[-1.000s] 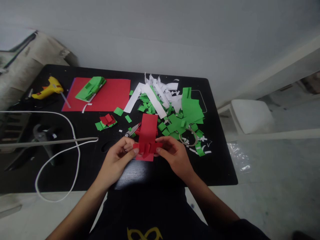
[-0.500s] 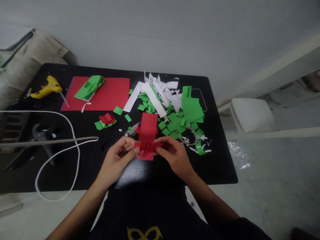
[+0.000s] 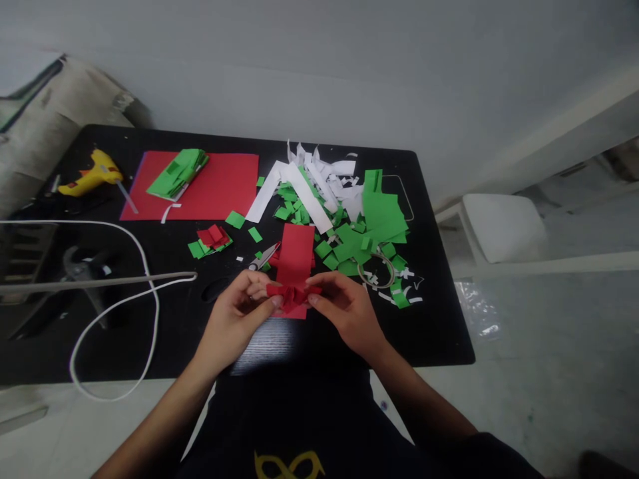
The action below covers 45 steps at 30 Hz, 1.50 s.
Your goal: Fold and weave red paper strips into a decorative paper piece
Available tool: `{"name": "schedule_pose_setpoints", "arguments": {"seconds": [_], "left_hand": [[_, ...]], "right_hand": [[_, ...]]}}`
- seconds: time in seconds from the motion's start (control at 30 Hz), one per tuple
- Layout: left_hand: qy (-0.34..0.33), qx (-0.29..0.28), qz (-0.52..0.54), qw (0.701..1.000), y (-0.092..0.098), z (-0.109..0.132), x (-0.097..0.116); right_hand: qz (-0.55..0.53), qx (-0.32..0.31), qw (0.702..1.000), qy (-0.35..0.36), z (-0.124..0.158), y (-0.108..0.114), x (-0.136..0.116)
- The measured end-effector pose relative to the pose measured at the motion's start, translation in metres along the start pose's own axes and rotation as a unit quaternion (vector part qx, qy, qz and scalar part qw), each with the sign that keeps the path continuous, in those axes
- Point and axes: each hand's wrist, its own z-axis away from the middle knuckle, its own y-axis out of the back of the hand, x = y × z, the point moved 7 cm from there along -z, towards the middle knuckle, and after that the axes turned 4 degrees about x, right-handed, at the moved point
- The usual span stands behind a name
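Note:
Between my two hands is a folded red paper strip (image 3: 292,296), pleated and bunched in its middle. My left hand (image 3: 242,307) pinches its left end between thumb and fingers. At the right end, my right hand (image 3: 344,307) grips it the same way. Beneath it, a longer flat red paper strip (image 3: 295,253) lies on the table, pointing away from me. Scissors (image 3: 263,257) rest just left of that strip, partly hidden by it and more red paper.
Green paper pieces (image 3: 384,216) and white paper strips (image 3: 309,193) are heaped behind and right. A yellow glue gun (image 3: 94,174), red sheet (image 3: 229,189), small paper stack (image 3: 212,238), pliers-like tool (image 3: 82,269) and looping white cable (image 3: 150,266) lie left. A wire ring (image 3: 378,271) is at right.
The held red strip has become more tightly bunched in the middle, as its two ends come slightly closer together. Both hands keep their hold in nearly the same place.

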Motion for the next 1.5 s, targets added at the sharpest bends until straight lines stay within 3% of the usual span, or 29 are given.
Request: {"name": "schedule_pose_setpoints", "arguments": {"seconds": [0.2,0.67,0.97,1.13,1.27,1.5], "left_hand": [[0.008,0.041,-0.016,0.999,0.006,-0.002,0.0],[0.021,0.012,0.003,1.0,0.004,0.0,0.001],[0.03,0.022,-0.009,0.999,0.004,0.002,0.0],[0.048,0.025,0.038,0.998,0.005,0.003,-0.008],[0.077,0.016,0.062,0.995,-0.003,0.005,-0.016],[0.053,-0.028,0.028,0.998,-0.02,0.006,-0.008]], "right_hand": [[-0.016,0.007,0.999,-0.033,-0.001,0.003,0.004],[-0.052,0.03,0.996,-0.066,-0.003,0.006,0.008],[-0.039,0.043,0.996,-0.071,-0.002,0.007,0.013],[-0.043,0.031,0.996,-0.07,-0.001,0.004,0.016],[-0.049,-0.001,0.996,-0.07,-0.001,-0.006,0.019],[-0.059,0.042,0.996,-0.043,0.0,-0.003,0.018]]}}
